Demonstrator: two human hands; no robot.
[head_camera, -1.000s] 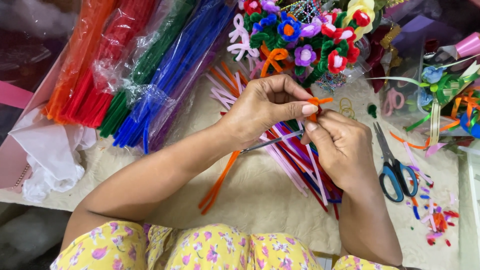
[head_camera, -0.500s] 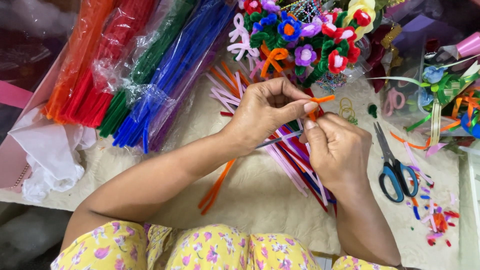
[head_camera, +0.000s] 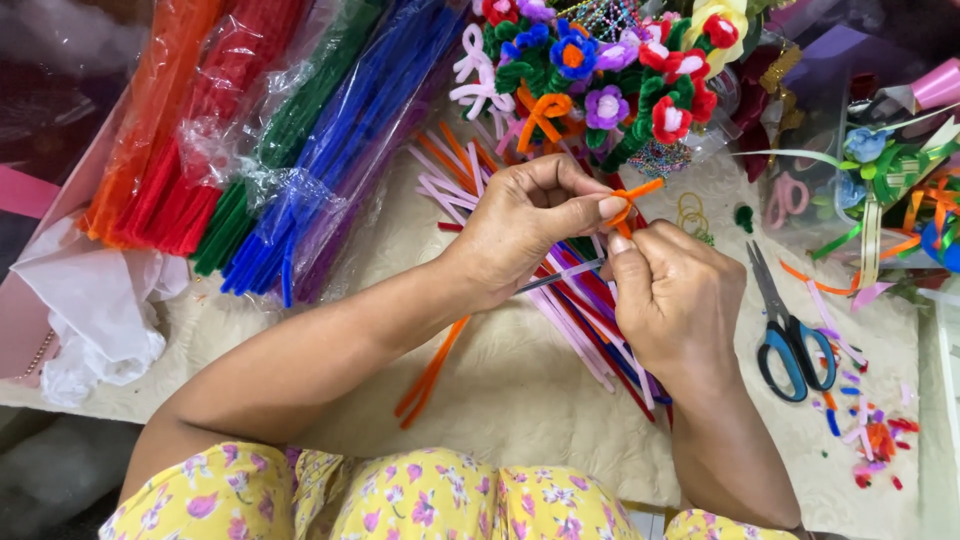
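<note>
Above the cream surface (head_camera: 520, 400), the left hand (head_camera: 525, 225) and right hand (head_camera: 680, 300) each keep a closed fingertip grip on a small orange pipe cleaner (head_camera: 632, 197), bent into loops. Loose stems (head_camera: 590, 320) lie beneath; blue-handled scissors (head_camera: 790, 335) rest right; bagged bundles (head_camera: 300, 130) sit left.

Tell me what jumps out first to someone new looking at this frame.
Dead centre, the left hand and right hand pinch a small orange pipe-cleaner piece between fingertips. Top left, bagged bundles of pipe cleaners fan out in orange, red, green and blue. Along the top sits a bouquet of finished pipe-cleaner flowers, with blue-handled scissors lying to the right.
</note>
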